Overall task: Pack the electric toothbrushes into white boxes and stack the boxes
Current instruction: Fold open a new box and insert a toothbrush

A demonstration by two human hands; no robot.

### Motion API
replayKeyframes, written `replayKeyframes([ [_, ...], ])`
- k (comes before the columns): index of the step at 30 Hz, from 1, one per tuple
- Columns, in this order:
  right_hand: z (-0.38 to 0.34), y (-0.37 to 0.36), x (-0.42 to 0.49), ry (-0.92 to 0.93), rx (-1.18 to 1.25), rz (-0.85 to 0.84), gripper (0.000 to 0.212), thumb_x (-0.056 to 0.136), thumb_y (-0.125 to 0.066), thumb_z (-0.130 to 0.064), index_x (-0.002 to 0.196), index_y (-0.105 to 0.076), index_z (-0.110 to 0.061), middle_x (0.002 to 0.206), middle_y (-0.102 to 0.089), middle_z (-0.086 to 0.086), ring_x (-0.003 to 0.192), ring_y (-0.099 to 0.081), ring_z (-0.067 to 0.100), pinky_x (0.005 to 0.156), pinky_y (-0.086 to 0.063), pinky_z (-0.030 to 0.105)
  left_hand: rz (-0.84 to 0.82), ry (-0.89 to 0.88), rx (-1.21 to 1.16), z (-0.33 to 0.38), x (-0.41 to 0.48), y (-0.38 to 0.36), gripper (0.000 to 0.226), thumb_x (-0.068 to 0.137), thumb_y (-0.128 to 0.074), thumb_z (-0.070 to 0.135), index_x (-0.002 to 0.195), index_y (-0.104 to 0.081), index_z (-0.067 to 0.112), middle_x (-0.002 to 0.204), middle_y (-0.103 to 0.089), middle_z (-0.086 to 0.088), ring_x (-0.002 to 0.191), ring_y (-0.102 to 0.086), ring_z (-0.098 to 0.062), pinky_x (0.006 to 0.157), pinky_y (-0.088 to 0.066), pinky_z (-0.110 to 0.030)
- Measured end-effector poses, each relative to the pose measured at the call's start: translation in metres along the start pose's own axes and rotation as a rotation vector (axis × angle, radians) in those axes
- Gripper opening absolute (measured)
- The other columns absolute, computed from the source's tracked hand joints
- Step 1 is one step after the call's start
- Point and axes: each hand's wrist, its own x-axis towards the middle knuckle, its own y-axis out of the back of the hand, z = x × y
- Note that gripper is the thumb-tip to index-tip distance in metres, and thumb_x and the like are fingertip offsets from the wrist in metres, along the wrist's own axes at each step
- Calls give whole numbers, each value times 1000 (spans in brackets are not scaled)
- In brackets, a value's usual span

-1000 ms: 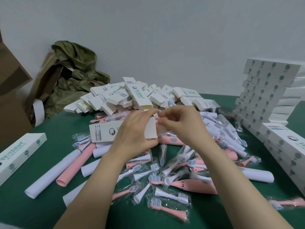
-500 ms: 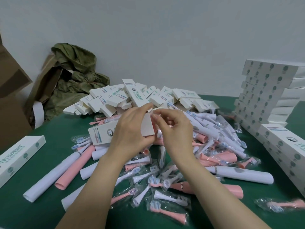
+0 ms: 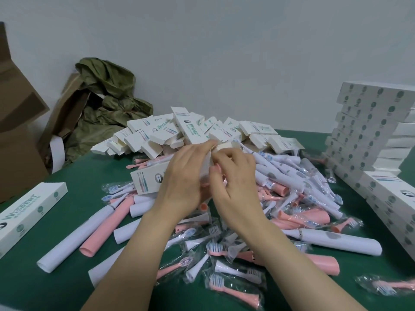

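Note:
My left hand [image 3: 183,176] grips a white toothbrush box [image 3: 148,179] around its right half, holding it level above the pile. My right hand [image 3: 233,176] pinches the flap at the box's right end [image 3: 222,147], fingers curled over it. What is inside the box is hidden. Beneath my hands lies a heap of pink and white toothbrush handles [image 3: 310,212] and bagged brush heads [image 3: 215,248] on the green table [image 3: 74,176]. Behind them sits a pile of open white boxes [image 3: 190,131]. A tall stack of packed boxes [image 3: 368,131] stands at the right.
One closed white box [image 3: 29,212] lies at the left table edge. Brown cartons [image 3: 18,122] and an olive-green plastic bag [image 3: 107,99] stand against the wall at the back left. More packed boxes [image 3: 395,198] lie in front of the right stack.
Both hands lifted the box a little up and away from me. My right hand moved left, closer over the box's right end flap.

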Motion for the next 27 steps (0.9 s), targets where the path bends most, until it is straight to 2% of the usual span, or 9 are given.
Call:
replayKeyframes([
  [3,7,11,4,-34,-12,180,27,88,-46,-23,108,-61,-13,108,-51,0,104,-36,11,91,-25,10,3,-37,21,2,1,0,54,76,-60,30,124,-54,7,113,-62,-5,105,-48,-15,95,-30,-17],
  [5,13,19,7,-164,66,152,26,92,-55,-24,117,-54,-16,115,-53,-3,108,-43,10,94,-31,16,0,-53,45,2,0,0,57,75,-63,31,126,-50,10,114,-61,-6,105,-48,-16,95,-30,-19],
  [7,17,21,10,-296,274,18,7,93,-54,-18,98,-59,-17,92,-61,-2,84,-55,8,77,-45,31,-16,-76,47,0,-1,0,61,76,-63,38,128,-46,12,118,-58,-5,108,-46,-15,96,-28,-19],
  [9,19,21,12,-376,384,-1,22,94,-47,-11,77,-54,1,71,-52,21,65,-48,19,60,-45,40,-96,-94,39,-3,-1,0,74,71,-72,42,133,-41,17,124,-53,0,112,-42,-12,97,-25,-16],
  [12,19,25,13,-512,635,12,27,97,-45,-7,79,-61,3,69,-58,16,62,-60,16,48,-51,25,-192,-124,76,-6,-1,-3,87,65,-85,31,137,-37,21,132,-49,2,117,-40,-13,101,-26,-23],
  [14,21,26,12,-526,698,-7,29,97,-45,-7,77,-66,-4,69,-62,8,64,-63,16,45,-54,27,-154,-79,32,-3,0,-5,76,66,-80,26,133,-44,20,128,-53,1,113,-41,-14,97,-32,-28],
  [19,17,24,8,-389,768,4,33,97,-48,-8,78,-72,-20,69,-64,-2,63,-60,8,55,-50,17,58,-13,1,9,0,-9,41,77,-56,34,108,-60,9,105,-61,-1,99,-49,-17,90,-32,-23],
  [24,9,7,-3,-312,718,-154,33,102,-40,-17,129,-53,-29,120,-58,-25,113,-51,-14,91,-42,9,125,59,-51,21,0,-10,37,73,-52,30,100,-62,6,96,-59,3,93,-48,-14,84,-33,-23],
  [27,10,2,-4,-332,712,-113,35,102,-39,-19,129,-49,-38,129,-54,-21,120,-48,-10,105,-40,19,3,94,-138,17,0,-6,48,69,-57,34,112,-55,14,106,-50,19,100,-48,-9,89,-35,-24],
])
